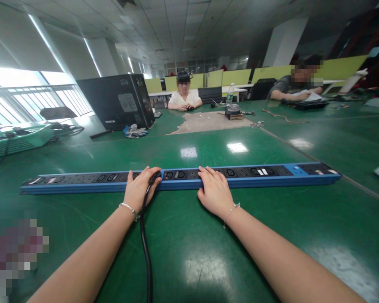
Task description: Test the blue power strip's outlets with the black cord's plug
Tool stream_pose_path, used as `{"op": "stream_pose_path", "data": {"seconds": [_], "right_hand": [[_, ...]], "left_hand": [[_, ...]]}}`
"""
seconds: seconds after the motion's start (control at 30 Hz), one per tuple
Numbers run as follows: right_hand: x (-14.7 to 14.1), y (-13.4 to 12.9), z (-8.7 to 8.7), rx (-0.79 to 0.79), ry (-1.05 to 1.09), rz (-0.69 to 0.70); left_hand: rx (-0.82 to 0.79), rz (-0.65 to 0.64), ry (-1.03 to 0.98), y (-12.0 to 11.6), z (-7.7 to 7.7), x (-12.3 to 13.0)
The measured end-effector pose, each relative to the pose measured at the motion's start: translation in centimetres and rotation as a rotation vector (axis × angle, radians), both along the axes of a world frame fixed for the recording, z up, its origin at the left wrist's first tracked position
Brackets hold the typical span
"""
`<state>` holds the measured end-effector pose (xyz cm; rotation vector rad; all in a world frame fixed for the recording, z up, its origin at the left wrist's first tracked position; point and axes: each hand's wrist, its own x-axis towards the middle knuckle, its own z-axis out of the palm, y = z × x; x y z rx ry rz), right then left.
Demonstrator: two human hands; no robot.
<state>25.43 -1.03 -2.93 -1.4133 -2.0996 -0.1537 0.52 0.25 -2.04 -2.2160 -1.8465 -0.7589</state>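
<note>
A long blue power strip (180,184) with black sockets lies crosswise on the green table. My left hand (138,186) is over its left-middle part, with fingers closed around the black plug (154,176) of a power cord (147,248). The plug is at the strip's top face; whether it sits in a socket is hidden by my fingers. From it the cord runs down toward me between my forearms. Right of centre, my right hand (215,190) grips the strip, its fingers over the top and the thumb at the near side.
A black computer case (113,103) stands at the back left, with gloves (135,131) before it. Further left is a green basket (28,141). Brown cardboard (205,123), a bottle (230,93) and a round device (233,110) are ahead. Two people sit across the table.
</note>
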Motion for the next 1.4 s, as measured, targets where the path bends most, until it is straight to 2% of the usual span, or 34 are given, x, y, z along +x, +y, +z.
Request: {"op": "stream_pose_path", "data": {"seconds": [0.33, 0.47, 0.57, 0.73, 0.87, 0.93, 1.07, 1.4], "right_hand": [[0.1, 0.2, -0.1, 0.023, -0.011, 0.003], [0.2, 0.2, -0.1, 0.027, -0.018, -0.002], [0.2, 0.2, -0.1, 0.029, -0.023, -0.002], [0.2, 0.2, -0.2, 0.036, -0.024, -0.002], [0.2, 0.2, -0.2, 0.037, -0.025, -0.002], [0.2, 0.2, -0.2, 0.035, -0.024, -0.002], [0.2, 0.3, -0.3, 0.036, -0.024, -0.002], [0.2, 0.2, -0.1, 0.040, -0.018, 0.003]], "left_hand": [[0.050, -0.027, -0.100, 0.0, 0.0, 0.4], [0.271, -0.013, -0.395, 0.2, 1.0, -0.1], [0.421, 0.059, -0.544, 0.5, 2.1, -2.3], [0.343, 0.155, -0.500, 0.9, 2.5, -8.6], [0.066, 0.107, -0.380, 1.0, 1.9, -11.9], [-0.030, 0.073, -0.325, 1.0, 1.8, -12.4], [-0.099, 0.036, -0.283, 0.9, 1.7, -12.4], [-0.088, -0.010, -0.134, 0.9, 1.2, -12.6]]}}
